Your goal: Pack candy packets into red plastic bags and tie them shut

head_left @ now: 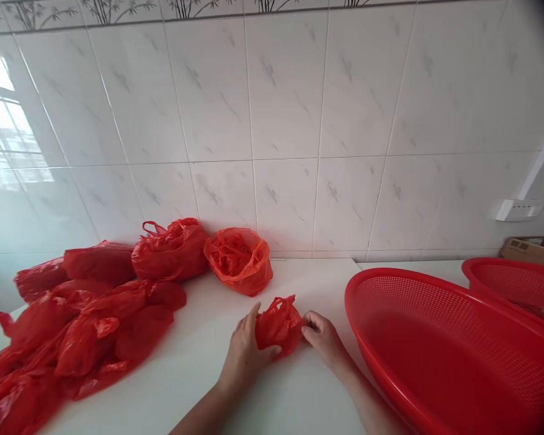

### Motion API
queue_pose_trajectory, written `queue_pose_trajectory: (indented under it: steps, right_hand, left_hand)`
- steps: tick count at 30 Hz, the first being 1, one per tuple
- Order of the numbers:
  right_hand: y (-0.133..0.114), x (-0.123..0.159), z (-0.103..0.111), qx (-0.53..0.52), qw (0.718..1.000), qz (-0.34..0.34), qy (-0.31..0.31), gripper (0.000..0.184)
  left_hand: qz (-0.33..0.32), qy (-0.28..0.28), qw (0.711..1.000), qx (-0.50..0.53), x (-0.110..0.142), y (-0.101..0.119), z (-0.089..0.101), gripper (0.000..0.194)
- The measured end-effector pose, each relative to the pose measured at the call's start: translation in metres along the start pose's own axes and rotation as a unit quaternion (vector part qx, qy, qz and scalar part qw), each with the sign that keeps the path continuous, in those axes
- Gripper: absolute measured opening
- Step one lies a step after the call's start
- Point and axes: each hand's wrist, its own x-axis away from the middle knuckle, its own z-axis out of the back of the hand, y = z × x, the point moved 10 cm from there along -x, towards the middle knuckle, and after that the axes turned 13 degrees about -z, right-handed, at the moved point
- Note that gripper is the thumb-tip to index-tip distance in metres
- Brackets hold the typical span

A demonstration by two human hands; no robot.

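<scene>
A small red plastic bag (278, 326) with gathered handles sits on the white table in front of me. My left hand (249, 344) curves round its left side, thumb at the front and fingers behind. On the other side my right hand (320, 335) pinches the bag's right edge between thumb and fingertips. What the bag contains is hidden. Behind it, by the wall, stands an open red bag (240, 260) stuffed with crumpled red plastic.
Several red plastic bags (104, 326) lie heaped at the left, with full ones (170, 248) along the wall. A large red perforated basket (435, 338) takes up the right side. Beyond it are another red basket (517, 281), a cardboard box (530, 251) and a wall socket (519, 209).
</scene>
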Motion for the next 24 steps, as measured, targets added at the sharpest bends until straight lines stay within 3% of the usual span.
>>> queue_pose_trajectory:
  steps: [2,6,9,12,16,19,20,22,24]
  right_hand:
    - [0.002,0.001,0.010,-0.011,0.999,-0.017,0.034,0.005]
    - [0.015,0.006,0.048,-0.101,0.979,-0.080,0.156,0.005]
    - [0.016,0.008,0.051,-0.126,0.976,-0.087,0.155,0.007]
    - [0.008,0.015,0.043,-0.120,0.978,-0.062,0.158,0.016]
    - [-0.023,0.037,0.020,-0.021,0.986,0.015,0.166,0.031]
    - [-0.044,0.053,-0.010,0.037,0.989,0.082,0.114,0.020]
    - [-0.048,0.057,-0.020,0.052,0.989,0.105,0.094,0.014]
    - [-0.054,0.062,-0.034,0.082,0.983,0.148,0.069,0.030]
    - [-0.056,0.063,-0.040,0.117,0.975,0.178,0.070,0.033]
  left_hand:
    - [0.049,-0.017,0.997,0.048,0.000,-0.013,-0.004,0.055]
    - [0.081,0.037,0.994,0.069,-0.003,-0.025,0.016,0.020]
    - [0.096,0.076,0.989,0.081,-0.002,-0.029,0.030,0.009]
    - [0.101,0.096,0.986,0.091,0.001,-0.029,0.034,0.006]
    - [0.098,0.089,0.985,0.108,0.006,-0.024,0.026,0.010]
    - [0.092,0.059,0.986,0.128,0.009,-0.012,0.013,0.009]
    - [0.086,0.038,0.986,0.138,0.010,-0.006,0.007,0.009]
    - [0.055,-0.026,0.983,0.174,0.013,0.011,-0.008,0.012]
    - [0.012,-0.105,0.964,0.245,0.016,0.031,-0.025,0.018]
